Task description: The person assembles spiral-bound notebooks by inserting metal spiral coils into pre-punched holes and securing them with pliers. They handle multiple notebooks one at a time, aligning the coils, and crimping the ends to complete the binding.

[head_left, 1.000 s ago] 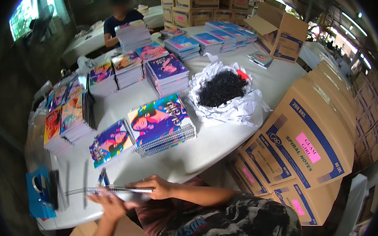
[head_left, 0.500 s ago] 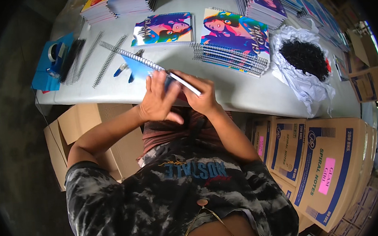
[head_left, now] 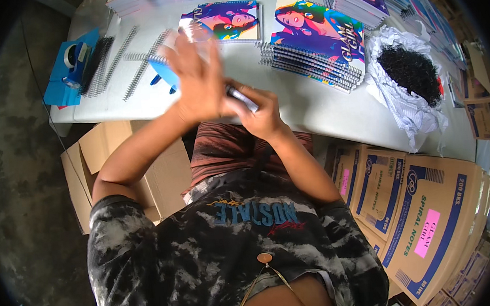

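Note:
My right hand (head_left: 262, 113) grips a thin spiral notebook (head_left: 164, 72) with a blue cover, near its close end. The notebook is tilted over the table's front edge, and my left hand hides most of it. My left hand (head_left: 199, 79) is raised over the notebook with its fingers spread, blurred by motion; nothing shows in it. Just beyond, a blue-handled tool (head_left: 156, 79) lies partly covered. Loose wire spirals (head_left: 114, 60) rest on the table to the left of the notebook.
Colourful notebooks (head_left: 230, 22) and a spiral-bound stack (head_left: 319, 40) lie beyond my hands. On the right, crumpled white wrapping (head_left: 391, 94) holds black curly scraps (head_left: 410, 73). A tape dispenser (head_left: 77, 62) sits far left. Cardboard boxes (head_left: 393, 199) stand below the table edge.
My left hand has lifted and swung up and away with its fingers spread, now covering more of the notebook. My right hand keeps its hold. The whole view has shifted slightly.

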`<state>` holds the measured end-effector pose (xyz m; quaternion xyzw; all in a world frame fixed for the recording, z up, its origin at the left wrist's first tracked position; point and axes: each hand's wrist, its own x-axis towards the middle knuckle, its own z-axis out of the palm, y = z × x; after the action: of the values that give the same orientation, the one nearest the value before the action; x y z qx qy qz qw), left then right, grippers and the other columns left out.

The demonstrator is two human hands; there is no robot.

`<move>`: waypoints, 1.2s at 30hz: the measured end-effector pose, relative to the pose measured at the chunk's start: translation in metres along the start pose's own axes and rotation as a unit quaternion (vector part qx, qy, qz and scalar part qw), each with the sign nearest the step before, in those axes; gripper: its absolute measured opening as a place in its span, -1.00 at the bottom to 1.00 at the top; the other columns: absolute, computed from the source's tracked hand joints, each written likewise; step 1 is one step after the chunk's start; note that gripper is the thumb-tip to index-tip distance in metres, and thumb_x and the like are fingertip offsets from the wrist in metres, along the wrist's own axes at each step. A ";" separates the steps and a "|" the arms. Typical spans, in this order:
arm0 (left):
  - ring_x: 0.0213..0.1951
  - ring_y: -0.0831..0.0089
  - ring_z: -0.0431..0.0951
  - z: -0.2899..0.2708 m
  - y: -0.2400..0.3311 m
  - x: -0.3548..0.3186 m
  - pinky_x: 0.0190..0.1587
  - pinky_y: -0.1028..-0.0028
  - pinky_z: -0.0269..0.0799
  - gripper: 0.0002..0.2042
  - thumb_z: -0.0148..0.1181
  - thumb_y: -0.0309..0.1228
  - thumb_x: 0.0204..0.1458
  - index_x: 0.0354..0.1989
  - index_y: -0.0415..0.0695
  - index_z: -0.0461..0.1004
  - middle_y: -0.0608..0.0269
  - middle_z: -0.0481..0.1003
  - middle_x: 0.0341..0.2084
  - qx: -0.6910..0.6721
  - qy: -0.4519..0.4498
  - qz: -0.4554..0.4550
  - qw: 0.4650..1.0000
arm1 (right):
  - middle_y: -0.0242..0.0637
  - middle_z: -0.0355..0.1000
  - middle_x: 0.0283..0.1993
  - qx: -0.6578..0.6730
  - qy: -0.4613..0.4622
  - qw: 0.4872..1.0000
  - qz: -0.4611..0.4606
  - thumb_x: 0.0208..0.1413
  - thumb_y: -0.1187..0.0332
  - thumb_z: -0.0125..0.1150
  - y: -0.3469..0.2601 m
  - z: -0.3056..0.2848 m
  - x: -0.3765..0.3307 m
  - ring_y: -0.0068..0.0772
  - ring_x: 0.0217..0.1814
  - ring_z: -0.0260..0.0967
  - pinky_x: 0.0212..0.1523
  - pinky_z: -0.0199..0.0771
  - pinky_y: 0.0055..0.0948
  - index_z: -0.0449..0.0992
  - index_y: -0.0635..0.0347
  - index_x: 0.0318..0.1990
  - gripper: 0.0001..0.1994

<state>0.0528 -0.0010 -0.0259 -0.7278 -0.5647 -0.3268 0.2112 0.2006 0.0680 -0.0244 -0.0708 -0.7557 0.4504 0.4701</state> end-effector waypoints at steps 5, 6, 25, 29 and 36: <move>0.16 -0.34 -0.06 0.006 0.015 -0.007 0.18 -0.18 -0.42 0.00 -0.34 0.46 -0.21 0.18 -0.26 0.12 -0.42 0.06 0.10 0.098 0.060 0.149 0.982 | -0.08 0.48 -0.22 0.015 -0.003 1.000 0.008 -0.14 0.58 0.17 0.006 -0.005 -0.004 -0.15 -0.28 0.49 -0.30 0.48 -0.36 0.45 0.16 -0.02 -0.58; 0.14 -0.32 -0.02 0.007 0.007 0.014 0.17 -0.18 -0.37 0.00 -0.32 0.45 -0.21 0.17 -0.27 0.13 -0.40 0.08 0.08 0.115 0.118 0.117 0.979 | -0.10 0.48 -0.19 -0.012 -0.025 1.000 0.008 -0.16 0.58 0.19 0.001 -0.006 -0.004 -0.16 -0.26 0.49 -0.28 0.48 -0.37 0.45 0.16 -0.02 -0.57; -0.29 0.63 0.45 -0.103 0.025 0.049 -0.15 0.61 0.35 -0.81 0.16 -0.48 0.02 -0.19 -0.27 0.50 0.28 0.52 -0.34 -0.453 0.056 -0.480 0.749 | -0.22 0.50 -0.47 0.063 -0.114 0.982 0.133 0.03 0.37 0.18 -0.052 -0.016 0.084 -0.43 -0.47 0.44 -0.42 0.42 -0.49 0.54 0.33 -0.33 -0.83; -0.27 0.62 0.46 -0.090 0.010 0.052 -0.13 0.59 0.35 -0.82 0.15 -0.51 0.02 -0.19 -0.26 0.47 0.30 0.52 -0.35 -0.557 0.007 -0.450 0.698 | -0.27 0.47 -0.39 0.184 -0.026 0.950 0.251 -0.21 0.64 0.31 -0.049 -0.016 0.078 -0.58 -0.36 0.43 -0.29 0.45 -0.59 0.48 0.34 -0.42 -0.85; -0.34 0.63 0.45 -0.081 -0.021 0.064 -0.24 0.60 0.37 -0.90 0.13 -0.62 -0.06 -0.34 -0.25 0.44 0.35 0.47 -0.44 -0.602 -0.087 -0.344 0.715 | -0.25 0.44 -0.40 0.066 0.003 0.983 0.174 -0.29 0.69 0.30 -0.050 -0.014 0.069 -0.53 -0.41 0.43 -0.34 0.44 -0.58 0.44 0.34 -0.42 -0.79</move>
<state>0.0233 -0.0064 0.0744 -0.4815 -0.4759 -0.5830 -0.4493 0.1891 0.0838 0.0597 -0.1713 -0.6990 0.5740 0.3907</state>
